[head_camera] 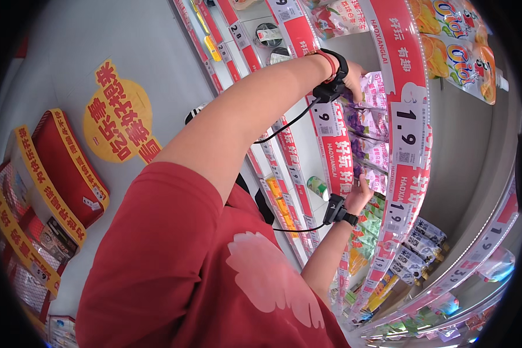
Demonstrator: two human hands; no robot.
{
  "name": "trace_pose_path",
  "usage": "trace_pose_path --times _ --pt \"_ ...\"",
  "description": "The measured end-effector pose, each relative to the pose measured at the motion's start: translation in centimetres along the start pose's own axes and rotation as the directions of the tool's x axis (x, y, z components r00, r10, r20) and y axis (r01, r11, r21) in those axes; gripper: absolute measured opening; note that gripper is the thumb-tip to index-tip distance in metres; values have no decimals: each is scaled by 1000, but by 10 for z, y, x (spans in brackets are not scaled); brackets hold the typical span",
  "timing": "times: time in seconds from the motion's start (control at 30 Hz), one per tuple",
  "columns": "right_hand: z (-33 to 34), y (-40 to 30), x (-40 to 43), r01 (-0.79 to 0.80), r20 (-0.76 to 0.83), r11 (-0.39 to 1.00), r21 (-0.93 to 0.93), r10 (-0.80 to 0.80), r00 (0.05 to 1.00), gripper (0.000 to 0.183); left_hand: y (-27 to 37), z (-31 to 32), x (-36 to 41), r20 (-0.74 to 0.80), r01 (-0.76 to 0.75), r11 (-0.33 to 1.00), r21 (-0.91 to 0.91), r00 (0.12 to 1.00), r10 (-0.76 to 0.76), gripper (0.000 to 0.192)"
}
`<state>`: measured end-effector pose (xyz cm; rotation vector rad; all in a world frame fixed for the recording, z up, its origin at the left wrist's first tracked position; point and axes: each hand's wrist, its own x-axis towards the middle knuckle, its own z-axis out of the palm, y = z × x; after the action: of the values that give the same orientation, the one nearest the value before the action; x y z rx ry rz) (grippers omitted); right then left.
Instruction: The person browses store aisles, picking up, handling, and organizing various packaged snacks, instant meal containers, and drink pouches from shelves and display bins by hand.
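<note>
A row of purple-and-white pouches (372, 119) with grapes pictured on them stands on a shop shelf behind a red price strip (337, 161). At the row's upper end in the picture, my left hand (353, 81) has its fingers curled onto a pouch; some fingertips are hidden. My right hand (359, 196) reaches the row's other end, its fingers against the last purple pouches. Part of its grasp is hidden. Both wrists carry black strapped devices with cables. Green pouches (372, 222) are beside my right hand.
A shelf edge with a price strip (403, 126) runs just above the pouches. Orange-printed pouches (465, 65) and dark-blue-and-white packs (417, 252) occupy a higher shelf. Lower shelves hold a green can (316, 186) and yellow packs (282, 204). A red display bin (65, 161) stands behind me.
</note>
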<state>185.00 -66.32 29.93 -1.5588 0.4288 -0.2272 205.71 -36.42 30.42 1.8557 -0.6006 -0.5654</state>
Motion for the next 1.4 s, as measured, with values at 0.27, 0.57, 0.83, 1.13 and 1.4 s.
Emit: trace_pose_path --times 0.27,0.57,0.83,1.13,1.4 --pt "12 -4 -4 52 -12 998 -20 -52 999 34 -12 1 8 28 80 992 -99 997 -77 77" --pt "-3 5 -1 39 -87 995 96 -30 996 28 28 -13 -34 52 94 967 -238 995 -84 40" --pt "12 -5 -12 23 -85 990 -139 -35 996 45 46 -11 -44 30 259 920 -294 965 -261 47" --pt "8 11 -5 149 -67 940 -306 -177 982 38 17 4 -21 -61 -10 959 -283 998 -7 69" --pt "9 20 -1 230 -84 886 -402 -286 955 42 6 6 -15 -156 -65 969 -239 987 28 62"
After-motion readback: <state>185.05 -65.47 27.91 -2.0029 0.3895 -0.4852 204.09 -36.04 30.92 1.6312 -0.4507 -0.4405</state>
